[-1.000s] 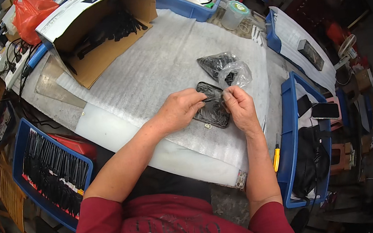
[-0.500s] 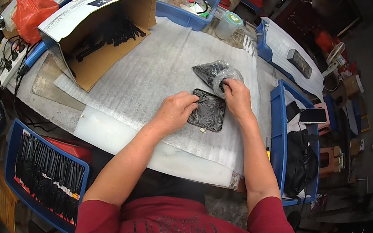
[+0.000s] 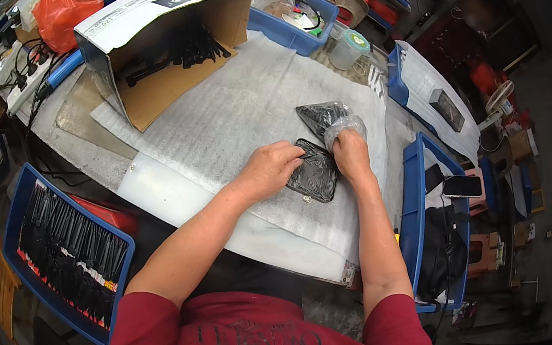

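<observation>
A dark, roughly square shallow tray [image 3: 312, 175] lies on the pale foam sheet; its contents look like thin dark pieces with glossy streaks, too small to name. At the tray's upper left edge, my left hand [image 3: 270, 168] has thumb and fingers pinched together; whatever is between them is hidden. A clear plastic bag [image 3: 322, 118] with black contents lies just beyond the tray. My right hand [image 3: 350, 152] grips the bunched mouth of that bag, beside the tray's right edge. A small pale ring-like piece [image 3: 307, 198] sits by the tray's near edge.
An open carton [image 3: 160, 20] with black strips stands far left. Blue bins flank the table: one with rows of black pieces [image 3: 125, 249], another with a black bag and phone [image 3: 462, 186]. A lidded clear tub [image 3: 348, 49] and a blue bin [image 3: 302, 38] stand at the back.
The whole view has shifted slightly, with the table lower and farther right. My right hand covers more of the bag's gathered mouth. My left hand stays at the tray's edge.
</observation>
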{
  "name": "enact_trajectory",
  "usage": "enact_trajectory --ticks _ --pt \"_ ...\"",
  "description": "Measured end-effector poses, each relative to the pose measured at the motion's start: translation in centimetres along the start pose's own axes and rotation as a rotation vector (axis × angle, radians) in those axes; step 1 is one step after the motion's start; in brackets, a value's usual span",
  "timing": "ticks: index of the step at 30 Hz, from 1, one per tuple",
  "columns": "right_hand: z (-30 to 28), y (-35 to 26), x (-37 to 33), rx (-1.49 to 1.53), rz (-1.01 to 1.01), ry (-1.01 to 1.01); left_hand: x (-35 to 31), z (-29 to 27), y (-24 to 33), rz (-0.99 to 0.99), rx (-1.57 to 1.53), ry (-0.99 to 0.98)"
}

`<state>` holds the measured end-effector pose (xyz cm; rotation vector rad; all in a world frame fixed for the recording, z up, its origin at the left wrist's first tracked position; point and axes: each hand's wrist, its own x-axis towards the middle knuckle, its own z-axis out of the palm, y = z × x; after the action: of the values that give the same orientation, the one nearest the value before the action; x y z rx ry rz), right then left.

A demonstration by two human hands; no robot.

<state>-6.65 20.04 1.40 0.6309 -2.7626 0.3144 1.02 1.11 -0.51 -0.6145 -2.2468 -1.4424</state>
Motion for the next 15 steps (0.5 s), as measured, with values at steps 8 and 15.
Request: enact_trajectory --ticks 8,15 --pt "-1.4 -0.7 -1.2 0.146 -0.008 0.080 0.0 -0.1 0.0 -0.008 0.001 -0.005" --pt "-2.3 -2.0 -2.3 0.714 0.189 0.140 0.1 -0.2 0.3 -0.043 -0.040 0.001"
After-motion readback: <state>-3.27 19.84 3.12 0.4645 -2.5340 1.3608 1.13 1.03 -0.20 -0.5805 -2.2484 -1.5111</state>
